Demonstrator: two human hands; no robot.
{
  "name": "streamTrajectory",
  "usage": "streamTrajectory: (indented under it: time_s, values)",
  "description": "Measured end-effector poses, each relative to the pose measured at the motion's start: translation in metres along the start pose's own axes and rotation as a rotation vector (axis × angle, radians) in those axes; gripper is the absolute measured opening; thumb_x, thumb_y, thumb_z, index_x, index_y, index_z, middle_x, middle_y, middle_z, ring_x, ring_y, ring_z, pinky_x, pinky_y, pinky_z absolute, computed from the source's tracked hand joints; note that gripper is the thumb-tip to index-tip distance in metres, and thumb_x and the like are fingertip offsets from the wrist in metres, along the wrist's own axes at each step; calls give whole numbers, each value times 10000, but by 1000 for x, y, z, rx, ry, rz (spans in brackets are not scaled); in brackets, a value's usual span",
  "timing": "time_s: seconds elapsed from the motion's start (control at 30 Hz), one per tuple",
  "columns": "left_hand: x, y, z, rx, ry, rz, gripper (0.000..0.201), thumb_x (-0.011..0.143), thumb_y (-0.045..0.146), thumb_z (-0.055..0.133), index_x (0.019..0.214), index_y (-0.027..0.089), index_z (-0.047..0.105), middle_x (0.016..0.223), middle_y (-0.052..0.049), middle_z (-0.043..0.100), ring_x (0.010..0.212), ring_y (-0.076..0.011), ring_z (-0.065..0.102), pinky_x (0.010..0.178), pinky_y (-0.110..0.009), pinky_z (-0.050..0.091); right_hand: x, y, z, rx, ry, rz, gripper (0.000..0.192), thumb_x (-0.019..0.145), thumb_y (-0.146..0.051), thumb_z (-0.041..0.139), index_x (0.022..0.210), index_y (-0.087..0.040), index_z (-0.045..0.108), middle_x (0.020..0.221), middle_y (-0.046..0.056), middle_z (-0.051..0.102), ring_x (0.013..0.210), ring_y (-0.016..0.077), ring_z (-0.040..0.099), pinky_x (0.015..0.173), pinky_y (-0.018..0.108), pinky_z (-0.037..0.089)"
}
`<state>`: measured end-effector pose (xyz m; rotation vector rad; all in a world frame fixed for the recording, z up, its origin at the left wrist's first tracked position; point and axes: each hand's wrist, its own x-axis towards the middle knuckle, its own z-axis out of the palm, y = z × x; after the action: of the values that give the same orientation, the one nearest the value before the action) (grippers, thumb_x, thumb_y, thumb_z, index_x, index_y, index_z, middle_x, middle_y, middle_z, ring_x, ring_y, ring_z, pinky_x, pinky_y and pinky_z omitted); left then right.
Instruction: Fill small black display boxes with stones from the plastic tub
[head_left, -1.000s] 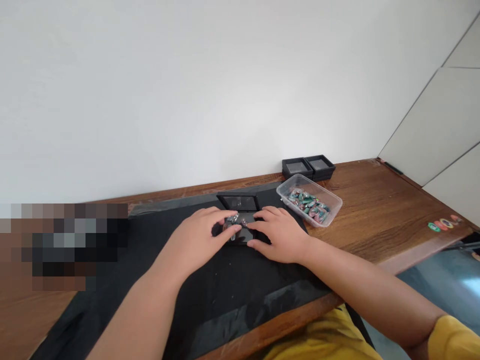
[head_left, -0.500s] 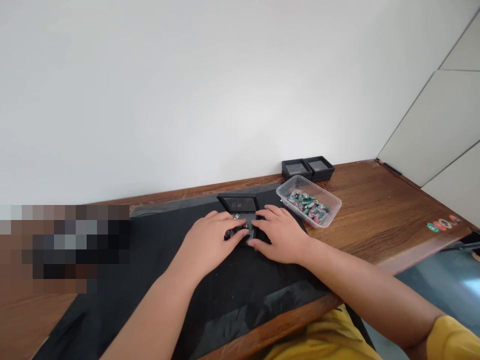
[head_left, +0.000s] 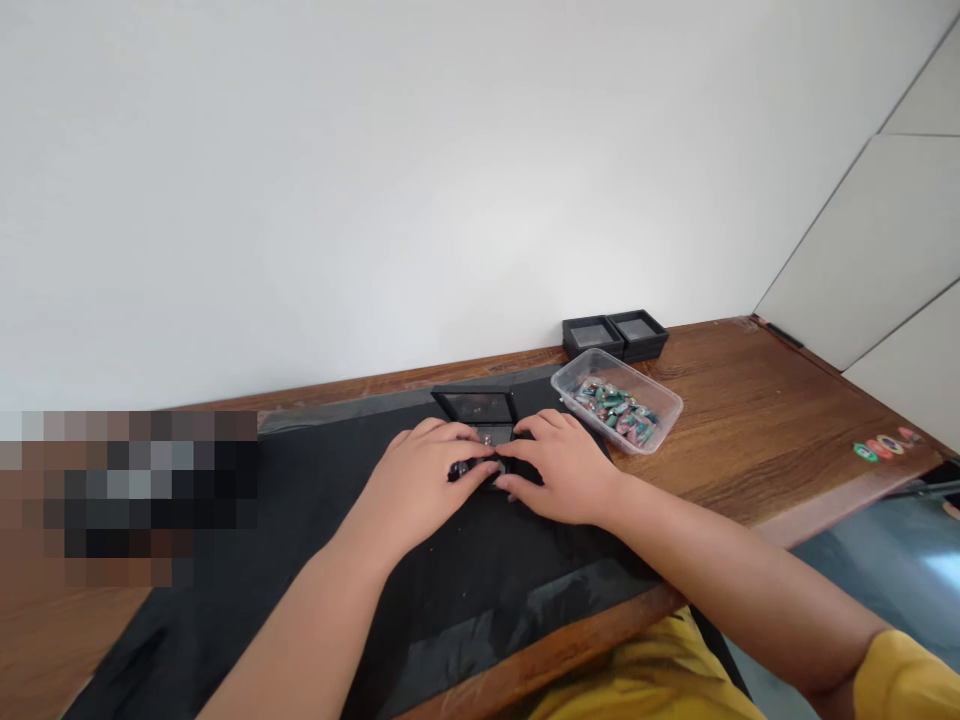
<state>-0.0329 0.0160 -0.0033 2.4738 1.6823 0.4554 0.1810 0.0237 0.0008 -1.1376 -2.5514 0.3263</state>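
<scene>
Left hand (head_left: 420, 475): palm down, reaching in from the near left, forearm slanting across the mat; fingers bent together, thumb held below them, both tips ending over the case. Whether it pinches anything cannot be told.

Right hand (head_left: 562, 468): palm down, forearm running in from the near right, wrist low; fingers parted, thumb apart from them, tips at the right side of the case. Loosely opened.

Black case (head_left: 504, 434): one, on the mat between the hands, partly hidden by them. Lid (head_left: 478, 407) raised on the far side, tilted, with a dark panel in its frame.

Small shiny pieces (head_left: 487, 440): within the case, near the fingertips; count unclear. Further dark, glinting pieces (head_left: 458, 468) between the left thumb and fingers.

Black mat (head_left: 450, 610): under case and hands, spread on the table.

Clear plastic tub (head_left: 664, 425): one, right of and beyond the right hand, holding many small multicoloured pieces (head_left: 619, 408).

Black trays (head_left: 637, 328): two stacks, side by side, beyond the tub by the wall (head_left: 450, 200).

Table (head_left: 735, 390): brown wood grain. Round stickers (head_left: 890, 447): a row, far right.

Yellow sleeve (head_left: 904, 675): on the right arm.
</scene>
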Motion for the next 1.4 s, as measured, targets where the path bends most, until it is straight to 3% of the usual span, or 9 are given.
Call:
streamTrajectory:
  time_s: [0.13,0.47,0.63,0.73,0.8,0.93,1.03,1.23,1.4]
  values:
    - [1,-5,0,21,5,-16,295,929,455,585,1021,325,834,1186,-41,774,1161,-324,634,990,-482,491,1,-3,0,-13,-12,1,357,976,-463,640,1159,-183,765,1240,125,672,1188,291,529,1010,458,416]
    - [1,-7,1,9,20,-7,285,916,462,587,981,339,836,1222,-54,745,1188,-352,593,991,-507,500,2,-6,-3,11,-45,11,450,976,-448,639,1367,-228,679,1276,128,656,1213,300,517,1042,476,414]
    - [-3,-19,-13,-120,86,-11,399,862,602,627,1059,302,803,1205,-76,740,1189,-345,606,1043,-483,496,1,-6,-2,5,-29,19,474,963,-447,655,1354,-180,672,1358,150,636,1281,319,505,1075,488,415]
    - [-9,-33,-25,-196,11,-18,464,784,638,671,1107,320,771,1203,-67,737,1157,-331,633,1045,-458,499,1,-6,0,7,-37,18,519,962,-449,654,1395,-165,641,1455,162,593,1403,346,443,1150,508,372]
    - [-13,-43,-29,-217,-6,-112,483,749,635,670,1115,332,756,1203,-57,736,1129,-326,644,998,-436,522,2,-5,1,9,-49,14,543,968,-468,641,1426,-176,621,1509,160,558,1469,361,392,1189,523,339]
    - [-15,-56,-24,-244,-170,-256,610,631,643,717,1152,327,729,1082,-32,757,971,-295,674,866,-383,555,1,-4,2,15,-81,1,538,993,-512,591,1446,-223,613,1574,150,503,1525,372,338,1221,560,300]
    - [-13,-55,-19,-255,-249,-272,547,628,648,717,1052,303,729,1000,-31,754,906,-276,677,812,-363,548,1,-4,1,12,-108,1,526,995,-514,588,1424,-214,638,1585,164,488,1538,381,320,1229,576,288]
    - [-8,-44,-20,-239,-274,-341,497,718,736,605,901,280,687,908,-44,728,815,-262,668,706,-361,501,-1,-4,0,-3,-120,5,579,970,-500,630,1429,-146,624,1562,179,516,1527,387,337,1236,567,294]
    - [-9,-44,-17,-214,-258,-354,553,692,746,614,971,270,660,937,-49,712,809,-262,656,695,-362,502,0,-3,1,-17,-76,-32,566,966,-501,636,1381,-116,644,1475,167,605,1462,374,426,1211,543,328]
